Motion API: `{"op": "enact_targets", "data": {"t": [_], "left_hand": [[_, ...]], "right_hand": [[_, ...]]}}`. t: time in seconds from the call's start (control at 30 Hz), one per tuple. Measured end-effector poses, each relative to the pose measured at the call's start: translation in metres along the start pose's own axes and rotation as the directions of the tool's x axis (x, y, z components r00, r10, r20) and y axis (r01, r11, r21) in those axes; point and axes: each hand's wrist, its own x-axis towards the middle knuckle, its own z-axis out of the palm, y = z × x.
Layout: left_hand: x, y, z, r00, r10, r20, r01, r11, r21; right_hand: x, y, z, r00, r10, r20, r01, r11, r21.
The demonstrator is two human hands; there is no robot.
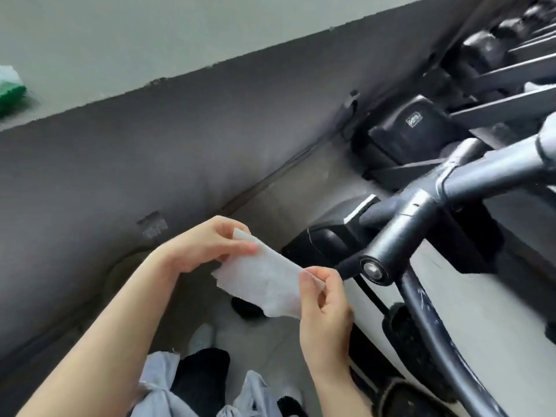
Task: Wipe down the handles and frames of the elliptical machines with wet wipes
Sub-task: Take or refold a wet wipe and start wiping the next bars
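Hands spread wet wipe [264, 281] near left of elliptical frame [427, 224]: left hand [207, 248] pinches far corner, right hand [323, 299] pinches near edge. Risk: thin damp sheet tearing or slipping if pulled taut.

Both hands raised at frame centre, forearms bare.
Left hand [207, 246] and right hand [323, 299] each pinch with thumb and curled fingers.

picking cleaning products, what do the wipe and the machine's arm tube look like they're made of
The wipe, pinched between the left hand and the right hand, looks like thin white nonwoven fabric: soft, slightly translucent, ragged at the edge. The arm tube looks like dark painted metal with a semi-gloss sheen; pale scuffs suggest scratched paint.
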Motion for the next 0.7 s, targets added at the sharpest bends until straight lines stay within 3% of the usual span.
{"op": "enact_targets", "data": {"t": [0.27,0.47,0.7], "left_hand": [[0.041,0.049,0.006,0.981,0.141,0.135,-0.139,0.990,-0.026],[0.052,0.070,0.048,0.933,0.355,-0.059,-0.346,0.930,0.127],[0.066,0.091,0.083,0.899,0.438,0.022,-0.438,0.898,0.034]], "right_hand": [[0.014,-0.031,-0.011,0.926,-0.115,-0.360,0.089,0.992,-0.088],[0.017,-0.038,-0.039,0.881,-0.180,-0.438,0.151,0.984,-0.099],[0.016,-0.034,-0.062,0.821,-0.136,-0.555,0.124,0.991,-0.059]]}}
